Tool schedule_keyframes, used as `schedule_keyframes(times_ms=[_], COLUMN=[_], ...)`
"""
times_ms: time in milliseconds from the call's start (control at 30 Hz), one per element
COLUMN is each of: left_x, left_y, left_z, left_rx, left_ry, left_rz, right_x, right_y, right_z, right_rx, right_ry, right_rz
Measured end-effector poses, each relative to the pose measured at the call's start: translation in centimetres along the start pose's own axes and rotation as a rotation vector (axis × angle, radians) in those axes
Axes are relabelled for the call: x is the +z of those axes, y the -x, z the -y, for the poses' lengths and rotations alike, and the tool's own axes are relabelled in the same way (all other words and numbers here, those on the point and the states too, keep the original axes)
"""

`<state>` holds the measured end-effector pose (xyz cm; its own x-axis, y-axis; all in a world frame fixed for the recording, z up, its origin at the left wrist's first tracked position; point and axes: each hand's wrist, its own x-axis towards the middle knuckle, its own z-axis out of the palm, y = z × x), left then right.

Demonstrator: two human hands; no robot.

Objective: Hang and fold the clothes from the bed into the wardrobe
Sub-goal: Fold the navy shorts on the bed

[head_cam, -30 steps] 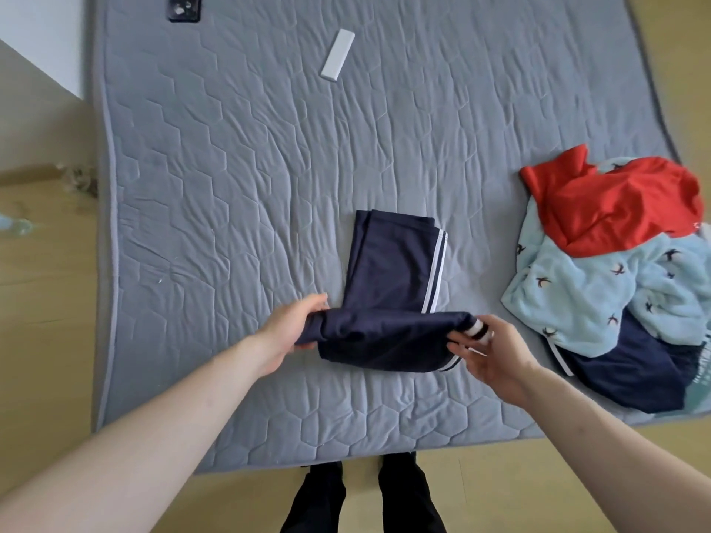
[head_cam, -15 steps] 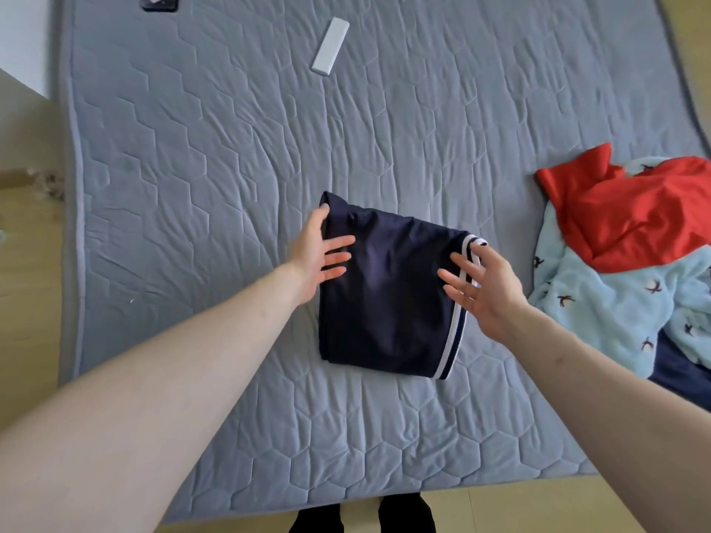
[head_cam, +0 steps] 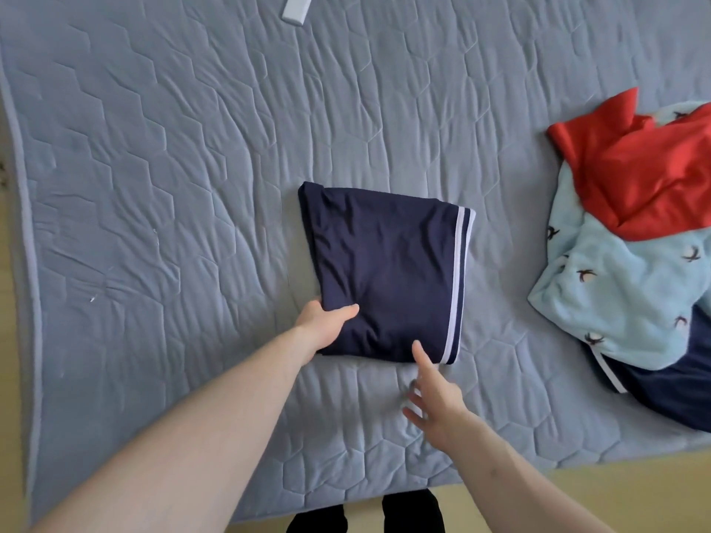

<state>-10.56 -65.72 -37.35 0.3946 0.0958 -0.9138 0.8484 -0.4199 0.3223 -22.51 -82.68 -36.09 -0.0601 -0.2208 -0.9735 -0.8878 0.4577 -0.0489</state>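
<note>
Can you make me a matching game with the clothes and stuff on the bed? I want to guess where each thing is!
Things:
1. navy folded garment
2. red garment
3. white flat object
4. left hand

Places:
A. top edge of the picture
B. middle of the bed
C. top of the pile on the right
D. holding the navy garment's near left corner

Pairs: 1-B, 2-C, 3-A, 4-D
</note>
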Motion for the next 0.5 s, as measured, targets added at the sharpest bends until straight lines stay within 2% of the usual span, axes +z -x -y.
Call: schedule_keyframes(times_ms=[100,233,333,367,400,433,500], left_x=[1.6,4.0,5.6,5.8,5.7,5.3,3.8], left_y=[1.6,5.4,8.7,9.1,9.1,8.7,7.3], left_z=[1.5,5.9,8.0,8.4,8.4,8.1,6.4], left_rx=[-0.004,-0.091,-0.17,-0.162,-0.093,0.017,0.22], left_ry=[0.097,0.12,-0.139,-0.276,-0.413,-0.542,-0.649], left_rz=[0.014,0.131,0.446,0.512,0.514,0.423,0.019], right_x=[0.9,-0.1,-2.9,-3.8,-4.6,-5.3,-6.0], right_y=[-0.5,-0.3,0.1,0.0,-0.1,-0.3,-0.8], right_z=[0.5,2.2,2.8,3.0,3.2,3.4,3.4], right_rx=[-0.047,-0.208,-0.374,-0.417,-0.454,-0.479,-0.492], right_ry=[-0.122,-0.191,-0.029,0.034,0.087,0.131,0.172], right_rz=[0.102,-0.013,-0.126,-0.139,-0.143,-0.14,-0.115])
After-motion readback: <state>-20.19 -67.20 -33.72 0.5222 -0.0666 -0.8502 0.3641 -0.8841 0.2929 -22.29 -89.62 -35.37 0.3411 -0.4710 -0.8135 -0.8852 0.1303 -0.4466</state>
